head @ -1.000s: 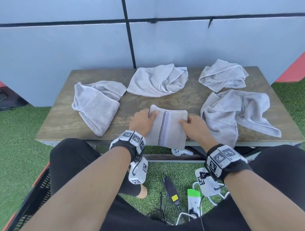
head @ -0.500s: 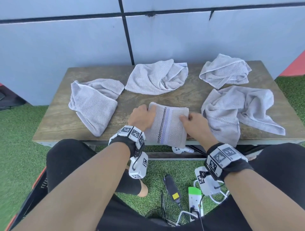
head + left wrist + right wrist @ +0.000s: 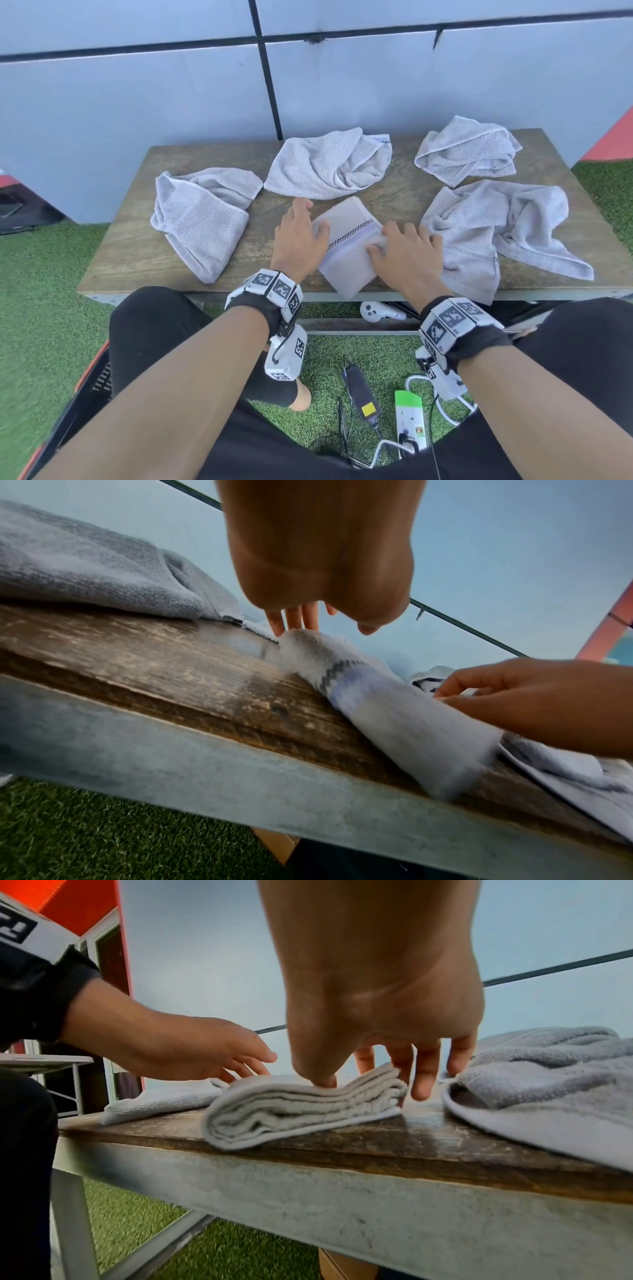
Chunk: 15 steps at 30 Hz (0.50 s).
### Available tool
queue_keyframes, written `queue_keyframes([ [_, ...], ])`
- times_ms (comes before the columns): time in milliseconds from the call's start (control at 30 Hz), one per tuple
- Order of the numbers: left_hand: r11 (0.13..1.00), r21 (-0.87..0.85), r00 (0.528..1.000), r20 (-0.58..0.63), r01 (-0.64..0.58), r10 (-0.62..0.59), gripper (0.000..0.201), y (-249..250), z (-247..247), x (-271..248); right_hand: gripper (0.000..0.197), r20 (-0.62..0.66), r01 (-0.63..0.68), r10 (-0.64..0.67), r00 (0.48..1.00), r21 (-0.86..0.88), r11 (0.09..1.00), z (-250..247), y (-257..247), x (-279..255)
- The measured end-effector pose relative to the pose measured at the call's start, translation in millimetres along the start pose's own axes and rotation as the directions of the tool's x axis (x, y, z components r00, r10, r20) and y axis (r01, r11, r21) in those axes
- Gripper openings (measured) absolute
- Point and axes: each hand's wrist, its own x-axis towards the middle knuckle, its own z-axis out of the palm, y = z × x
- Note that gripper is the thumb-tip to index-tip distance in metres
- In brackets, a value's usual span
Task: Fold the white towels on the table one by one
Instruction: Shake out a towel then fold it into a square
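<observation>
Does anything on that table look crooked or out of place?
The folded towel lies askew, one corner poking past the table front edge, under the left hand and right hand. Four other towels lie crumpled; the right one droops over the edge.

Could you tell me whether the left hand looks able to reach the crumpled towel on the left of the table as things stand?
Probably yes: the left hand lies open, and only bare table separates it from that crumpled towel.

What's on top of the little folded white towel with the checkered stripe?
Both hands: the left hand rests on its left part, and the right hand presses its right part. The folded white towel under them is partly covered.
</observation>
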Motion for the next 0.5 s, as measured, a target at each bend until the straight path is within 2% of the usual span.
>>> queue_keyframes([
  [100, 0.994, 0.097, 0.995, -0.076, -0.050, 0.058, 0.034, -0.8, 1.8, -7.3, 0.056, 0.027, -0.043, 0.043, 0.999, -0.016, 0.999, -3.6, -1.0, 0.3],
  [167, 0.990, 0.119, 0.993, -0.077, -0.075, 0.084, 0.035, -3.5, 4.7, -10.1, 0.059, 0.028, -0.044, 0.044, 0.999, -0.021, 0.999, -7.8, -1.1, 1.3],
  [233, 0.984, 0.131, 0.993, -0.012, -0.119, 0.121, 0.040, -5.7, 7.7, -10.8, 0.055, -0.048, -0.024, 0.024, 0.999, 0.008, 1.000, -10.8, -1.7, 2.2],
  [300, 0.979, 0.146, 0.985, 0.126, -0.140, 0.122, 0.048, -5.7, 11.5, -11.7, 0.047, -0.120, 0.083, -0.073, 0.990, 0.087, 0.993, -8.6, -2.8, 3.5],
  [333, 0.976, 0.168, 0.973, 0.207, -0.140, 0.104, 0.053, -5.8, 14.1, -12.8, 0.046, -0.110, 0.155, -0.140, 0.984, 0.136, 0.979, -5.7, -3.8, 4.5],
  [400, 0.965, 0.231, 0.939, 0.342, -0.128, 0.042, 0.060, -7.6, 19.1, -16.7, 0.054, 0.016, 0.232, -0.242, 0.970, 0.219, 0.948, 3.2, -6.1, 6.3],
  [500, 0.951, 0.295, 0.919, 0.392, -0.093, -0.032, 0.063, -15.3, 21.1, -21.2, 0.064, 0.203, 0.197, -0.250, 0.947, 0.250, 0.948, 18.1, -7.9, 6.2],
])
